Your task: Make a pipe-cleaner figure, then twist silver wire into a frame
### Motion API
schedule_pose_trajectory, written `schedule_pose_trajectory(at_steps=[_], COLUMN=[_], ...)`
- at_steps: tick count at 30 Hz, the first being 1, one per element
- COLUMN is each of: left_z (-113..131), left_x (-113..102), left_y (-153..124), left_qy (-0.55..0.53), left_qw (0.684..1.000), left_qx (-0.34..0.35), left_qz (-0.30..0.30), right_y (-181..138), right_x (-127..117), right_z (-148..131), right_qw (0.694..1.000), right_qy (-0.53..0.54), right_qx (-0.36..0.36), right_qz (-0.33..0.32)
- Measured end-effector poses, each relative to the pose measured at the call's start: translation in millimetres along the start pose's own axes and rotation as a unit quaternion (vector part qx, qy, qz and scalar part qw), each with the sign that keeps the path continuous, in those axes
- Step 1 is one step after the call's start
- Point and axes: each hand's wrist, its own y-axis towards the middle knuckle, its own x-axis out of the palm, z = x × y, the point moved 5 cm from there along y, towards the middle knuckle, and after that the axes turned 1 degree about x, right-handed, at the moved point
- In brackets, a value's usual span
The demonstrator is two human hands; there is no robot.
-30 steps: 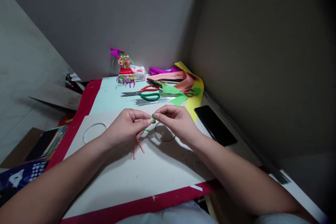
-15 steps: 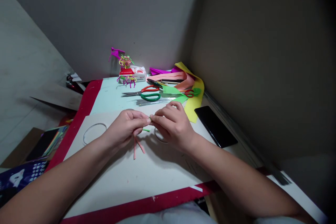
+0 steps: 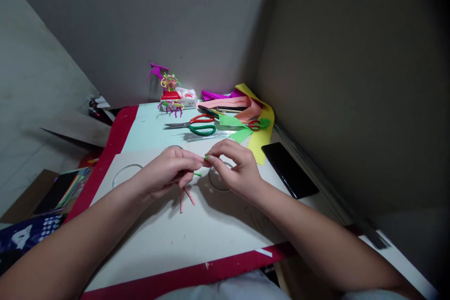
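My left hand (image 3: 176, 168) is closed around a small wire figure wrapped in crepe paper, most of it hidden in the fingers. Two thin pink legs (image 3: 186, 197) hang below that palm, and a green tip (image 3: 198, 174) sticks out to the right. Touching the left fingertips, my right hand (image 3: 234, 164) pinches a bit of green at the figure's end between thumb and index finger. Under the hands, wire rings lie on the board, one ring (image 3: 210, 183) partly behind the right hand and another ring (image 3: 113, 179) by the left forearm.
Behind the hands lie scissors (image 3: 202, 130) with red and green handles, thin wires (image 3: 200, 137) and crepe paper strips (image 3: 265, 133). Small coloured figures (image 3: 170, 83) stand on a white-and-red box (image 3: 188, 98). A black phone (image 3: 290, 170) is at the right, near the wall.
My right fingers have shifted slightly and opened out from a tighter curl, showing more green at the pinch. The left hand keeps its hold, its fingers stretched a little further right.
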Motion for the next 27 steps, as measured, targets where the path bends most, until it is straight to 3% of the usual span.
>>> schedule_pose_trajectory(at_steps=[6,16,19,22,25,27], left_z=[-0.6,-4.8,-5.8,-6.6,-7.0,-8.2], left_x=[0.7,1.0,1.5,0.9,-0.9,-1.1], left_y=[-0.9,3.5,4.4,5.5,5.7,5.8], left_qy=[0.005,-0.083,-0.095,-0.12,-0.123,-0.117], left_qw=[1.0,0.997,0.995,0.993,0.992,0.993], left_qx=[-0.001,-0.004,-0.016,-0.007,0.017,0.019], left_qz=[-0.005,0.004,0.002,0.007,0.024,0.029], right_y=[0.2,-2.3,-2.0,-2.8,-5.8,-6.9], right_x=[5.4,10.4,6.9,2.7,2.5,3.1], right_z=[12.7,28.6,22.5,11.5,4.4,4.2], right_qw=[0.978,0.955,0.971,0.993,0.998,0.998], right_qy=[0.15,0.24,0.188,0.095,0.024,-0.004], right_qx=[0.136,0.176,0.15,0.068,-0.017,-0.037], right_qz=[-0.046,-0.012,0.008,0.035,0.051,0.057])
